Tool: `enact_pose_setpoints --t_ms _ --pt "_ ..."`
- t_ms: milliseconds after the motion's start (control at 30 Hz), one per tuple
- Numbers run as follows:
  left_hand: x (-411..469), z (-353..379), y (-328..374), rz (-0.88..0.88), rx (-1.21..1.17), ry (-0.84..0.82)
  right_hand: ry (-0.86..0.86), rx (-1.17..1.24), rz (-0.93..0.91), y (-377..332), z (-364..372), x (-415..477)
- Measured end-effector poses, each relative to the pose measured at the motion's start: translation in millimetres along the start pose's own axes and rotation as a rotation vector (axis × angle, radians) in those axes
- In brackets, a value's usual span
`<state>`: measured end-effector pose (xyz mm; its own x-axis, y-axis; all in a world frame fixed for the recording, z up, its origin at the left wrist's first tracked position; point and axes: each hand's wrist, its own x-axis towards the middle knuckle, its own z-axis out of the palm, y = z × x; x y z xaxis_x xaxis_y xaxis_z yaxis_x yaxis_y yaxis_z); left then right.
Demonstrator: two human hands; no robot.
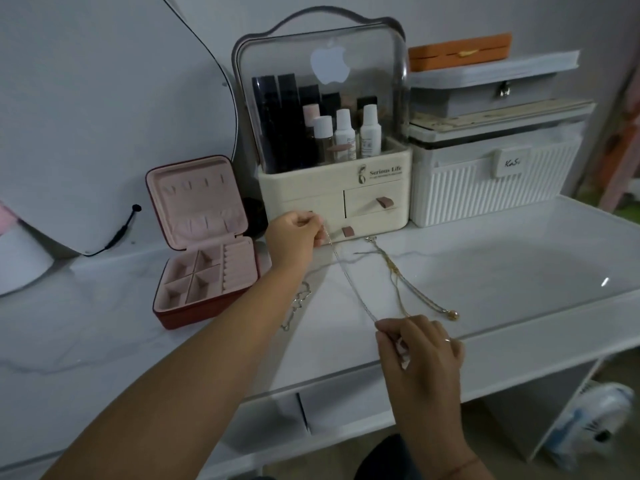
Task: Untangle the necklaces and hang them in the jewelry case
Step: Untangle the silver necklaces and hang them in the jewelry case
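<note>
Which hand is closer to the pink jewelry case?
Left. The left hand is just right of the jewelry case; the right hand is farther right, nearer the camera.

The worktop (519,258) is glossy white, smooth and reflective, with faint marble veining. The silver chain (350,282) and gold chain (393,266) are fine shiny metal. The jewelry case (204,268) has matt pink velvety lining. The organizer (311,199) is smooth cream plastic under a clear glossy lid (363,46).

Bare tabletop (502,271) lies right of the necklaces (408,282); cosmetic organizer (332,202) blocks behind.
</note>
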<state>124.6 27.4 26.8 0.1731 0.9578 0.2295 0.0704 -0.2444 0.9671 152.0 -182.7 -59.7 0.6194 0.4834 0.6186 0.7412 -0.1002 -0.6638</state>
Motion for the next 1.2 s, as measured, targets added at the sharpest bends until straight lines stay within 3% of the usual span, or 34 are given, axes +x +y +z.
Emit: enact_pose_setpoints --t_ms 234,534,601,734,801,1034,1201 --pt "-1 -5 -22 0.17 0.275 -0.04 0.059 -0.076 -0.052 6 8 -1" --pt "-3 -10 -16 0.151 0.469 -0.176 0.017 -0.06 -0.105 11 3 -12" --pt "-9 -16 -11 0.228 0.579 -0.29 0.027 -0.106 -0.148 12 0 -18" --pt "-24 -23 -12 0.315 0.763 -0.743 -0.054 -0.163 -0.249 12 1 -28" --pt "-27 -22 -17 0.362 0.9 -0.852 -0.096 -0.212 -0.271 12 3 -30" --pt "-29 -8 -17 0.388 0.957 -0.861 -0.104 -0.225 -0.263 11 -3 -27" --pt "-32 9 -22 0.469 1.047 -0.995 -0.146 -0.325 -0.199 19 -11 -13"
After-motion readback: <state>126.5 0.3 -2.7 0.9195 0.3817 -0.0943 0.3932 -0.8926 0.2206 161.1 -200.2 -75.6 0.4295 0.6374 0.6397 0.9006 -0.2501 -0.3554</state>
